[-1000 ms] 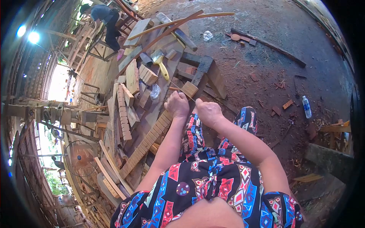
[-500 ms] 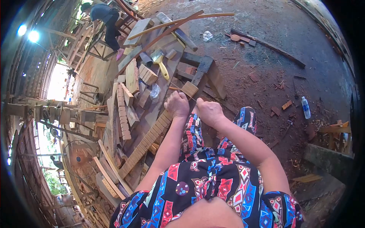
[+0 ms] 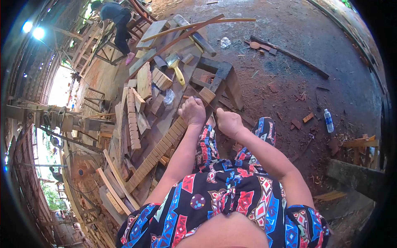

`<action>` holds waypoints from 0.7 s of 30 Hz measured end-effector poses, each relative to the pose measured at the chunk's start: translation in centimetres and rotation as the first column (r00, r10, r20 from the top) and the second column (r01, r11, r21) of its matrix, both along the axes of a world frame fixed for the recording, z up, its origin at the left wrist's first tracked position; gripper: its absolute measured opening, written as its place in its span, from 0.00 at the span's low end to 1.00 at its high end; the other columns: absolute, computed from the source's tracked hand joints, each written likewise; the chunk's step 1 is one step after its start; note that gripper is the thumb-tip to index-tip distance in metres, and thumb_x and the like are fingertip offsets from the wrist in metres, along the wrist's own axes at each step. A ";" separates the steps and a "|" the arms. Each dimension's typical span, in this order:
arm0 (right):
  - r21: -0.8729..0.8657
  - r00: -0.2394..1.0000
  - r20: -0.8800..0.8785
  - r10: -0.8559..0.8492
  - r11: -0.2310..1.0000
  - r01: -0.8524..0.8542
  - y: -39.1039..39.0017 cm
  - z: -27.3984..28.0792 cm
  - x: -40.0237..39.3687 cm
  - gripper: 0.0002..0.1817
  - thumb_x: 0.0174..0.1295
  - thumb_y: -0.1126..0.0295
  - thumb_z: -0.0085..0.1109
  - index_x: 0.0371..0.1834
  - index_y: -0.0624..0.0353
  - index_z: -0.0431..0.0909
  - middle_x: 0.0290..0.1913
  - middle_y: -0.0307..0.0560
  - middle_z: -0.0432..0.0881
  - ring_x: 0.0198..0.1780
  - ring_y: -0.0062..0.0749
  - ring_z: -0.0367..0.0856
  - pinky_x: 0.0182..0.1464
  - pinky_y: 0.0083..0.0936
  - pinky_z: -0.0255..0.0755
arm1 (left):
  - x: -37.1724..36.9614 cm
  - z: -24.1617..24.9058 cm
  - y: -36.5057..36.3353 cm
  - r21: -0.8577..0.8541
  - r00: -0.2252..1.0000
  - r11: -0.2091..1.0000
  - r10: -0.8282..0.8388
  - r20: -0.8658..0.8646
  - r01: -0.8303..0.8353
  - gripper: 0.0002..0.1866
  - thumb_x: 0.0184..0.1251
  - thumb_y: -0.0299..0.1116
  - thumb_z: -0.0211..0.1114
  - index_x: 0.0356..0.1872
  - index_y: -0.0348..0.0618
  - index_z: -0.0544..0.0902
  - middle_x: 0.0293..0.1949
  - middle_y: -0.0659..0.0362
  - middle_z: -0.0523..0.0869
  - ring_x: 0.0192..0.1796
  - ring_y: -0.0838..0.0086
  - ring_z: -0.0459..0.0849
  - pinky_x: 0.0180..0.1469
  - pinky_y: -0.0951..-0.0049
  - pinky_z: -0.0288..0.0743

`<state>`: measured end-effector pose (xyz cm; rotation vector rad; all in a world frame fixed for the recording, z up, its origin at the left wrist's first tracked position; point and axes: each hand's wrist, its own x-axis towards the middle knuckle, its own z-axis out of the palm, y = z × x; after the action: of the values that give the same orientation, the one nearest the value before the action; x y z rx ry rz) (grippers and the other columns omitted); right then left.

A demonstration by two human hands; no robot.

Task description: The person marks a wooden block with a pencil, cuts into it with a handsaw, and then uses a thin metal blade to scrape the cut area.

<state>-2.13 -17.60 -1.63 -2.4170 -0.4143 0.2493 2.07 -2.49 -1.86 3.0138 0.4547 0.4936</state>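
Observation:
My left hand [image 3: 192, 111] is closed around a small wooden block [image 3: 206, 95] at the edge of the workbench [image 3: 165, 120]. My right hand [image 3: 228, 122] is clenched just beside it and grips a thin dark tool [image 3: 203, 100] whose tip runs across the block. A long strip of joined wooden squares [image 3: 155, 153] lies on the bench under my left wrist.
A yellow-handled brush [image 3: 175, 68], stacked wood pieces [image 3: 133, 120], a plastic bag [image 3: 168, 98] and long curved slats [image 3: 186, 29] lie on the bench. Another person [image 3: 117, 20] bends over at the far end. A water bottle [image 3: 328, 120] and scraps lie on the dirt floor.
Both hands with the block have shifted slightly up and left in view; the camera tilted a little. The grips are unchanged.

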 end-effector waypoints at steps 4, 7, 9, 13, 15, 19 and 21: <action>0.439 0.989 -0.147 -0.036 0.893 0.098 -2.6 3.4 -0.3 0.10 0.64 0.65 0.52 0.37 0.62 0.72 0.33 0.59 0.82 0.40 0.54 0.82 0.40 0.40 0.73 | -0.2 0.0 0.2 -0.068 1.000 0.998 -0.002 -0.018 0.001 0.13 0.65 0.38 0.49 0.36 0.44 0.81 0.38 0.51 0.85 0.41 0.56 0.83 0.47 0.53 0.69; 0.603 0.980 -0.144 -0.139 0.772 0.198 -5.7 1.9 -1.1 0.11 0.66 0.64 0.53 0.37 0.63 0.72 0.24 0.53 0.79 0.28 0.44 0.81 0.30 0.35 0.72 | -0.1 -0.4 1.2 -0.293 0.988 0.952 -0.048 0.148 0.090 0.11 0.65 0.34 0.51 0.41 0.44 0.80 0.41 0.51 0.84 0.44 0.56 0.82 0.48 0.54 0.71; 0.647 0.842 -0.506 -0.186 0.564 0.514 -7.8 0.3 -2.5 0.10 0.66 0.65 0.53 0.36 0.62 0.71 0.19 0.43 0.73 0.19 0.28 0.75 0.20 0.28 0.68 | 0.2 -0.7 2.6 -0.368 0.977 0.917 -0.083 0.199 0.152 0.11 0.65 0.32 0.52 0.43 0.44 0.80 0.41 0.51 0.83 0.44 0.57 0.82 0.49 0.58 0.72; 0.583 0.728 -0.654 -0.207 0.475 0.659 -8.1 -6.1 -6.2 0.09 0.66 0.66 0.54 0.35 0.60 0.70 0.18 0.36 0.69 0.15 0.19 0.69 0.14 0.22 0.63 | -0.5 1.1 3.9 -0.425 0.953 0.859 -0.210 0.217 0.286 0.12 0.64 0.27 0.56 0.47 0.42 0.79 0.41 0.52 0.81 0.45 0.63 0.82 0.49 0.65 0.74; 0.551 0.761 -0.588 -0.274 0.553 0.625 -8.4 -9.7 -7.5 0.09 0.64 0.65 0.56 0.35 0.60 0.71 0.18 0.37 0.70 0.15 0.21 0.69 0.16 0.23 0.65 | -0.9 2.3 4.0 -0.453 0.941 0.834 -0.213 0.264 0.316 0.08 0.61 0.29 0.60 0.41 0.43 0.80 0.39 0.52 0.81 0.42 0.57 0.81 0.46 0.59 0.73; 0.585 0.872 -0.378 -0.311 0.650 0.485 -9.7 -15.0 -8.1 0.09 0.64 0.65 0.56 0.36 0.60 0.71 0.19 0.38 0.71 0.15 0.22 0.69 0.16 0.23 0.66 | -1.7 6.5 5.2 -0.553 0.937 0.757 -0.251 0.245 0.347 0.09 0.65 0.33 0.61 0.27 0.40 0.78 0.26 0.57 0.77 0.34 0.71 0.78 0.38 0.69 0.71; 0.500 0.667 -0.710 -0.225 0.506 0.703 -9.7 -10.5 -7.7 0.09 0.64 0.65 0.57 0.36 0.59 0.72 0.20 0.37 0.72 0.16 0.21 0.69 0.16 0.21 0.66 | -2.5 10.2 4.6 -0.791 0.933 0.518 -0.310 0.181 0.325 0.15 0.68 0.35 0.60 0.23 0.38 0.76 0.23 0.61 0.74 0.33 0.80 0.75 0.36 0.76 0.68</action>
<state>-9.83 -27.30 -12.08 -1.4080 0.4230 0.4190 -0.47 2.15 8.33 2.0889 0.0559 0.1831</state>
